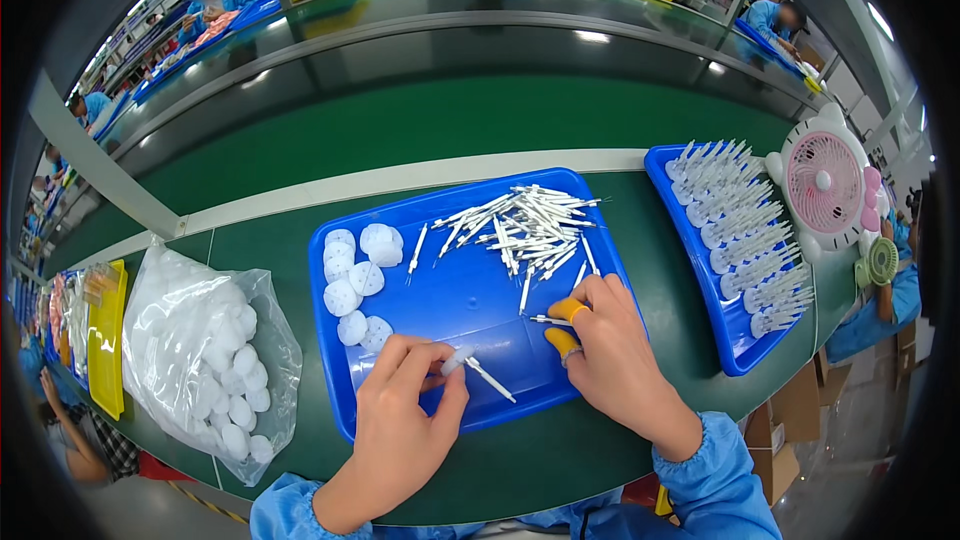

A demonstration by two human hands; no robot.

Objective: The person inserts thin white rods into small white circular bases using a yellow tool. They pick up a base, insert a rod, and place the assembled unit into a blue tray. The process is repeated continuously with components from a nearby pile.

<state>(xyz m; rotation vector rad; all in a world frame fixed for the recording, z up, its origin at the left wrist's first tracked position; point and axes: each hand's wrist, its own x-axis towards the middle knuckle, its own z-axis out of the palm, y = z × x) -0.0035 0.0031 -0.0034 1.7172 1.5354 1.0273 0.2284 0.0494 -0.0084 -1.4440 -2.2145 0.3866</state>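
Between the thumb and fingers of my left hand (405,425) is a translucent white round cap (458,358). A slim white stick (491,380) juts from it, angled down toward the right. My right hand (625,360), with yellow finger covers, pinches another thin white stick (546,319) over the tray's right side. Both hands are above the near part of a blue tray (450,290). Toward its far right lies a loose heap of white sticks (540,225) with fine wire-like ends. Several dotted round white caps (341,296) lie along its left side.
At left, a clear plastic bag (215,340) bulges with white caps beside a yellow tray (106,350). To the right, a second blue tray (700,285) holds rows of caps with upright sticks, near a pink-and-white fan (825,180). Co-workers sit beyond the green bench (480,110).
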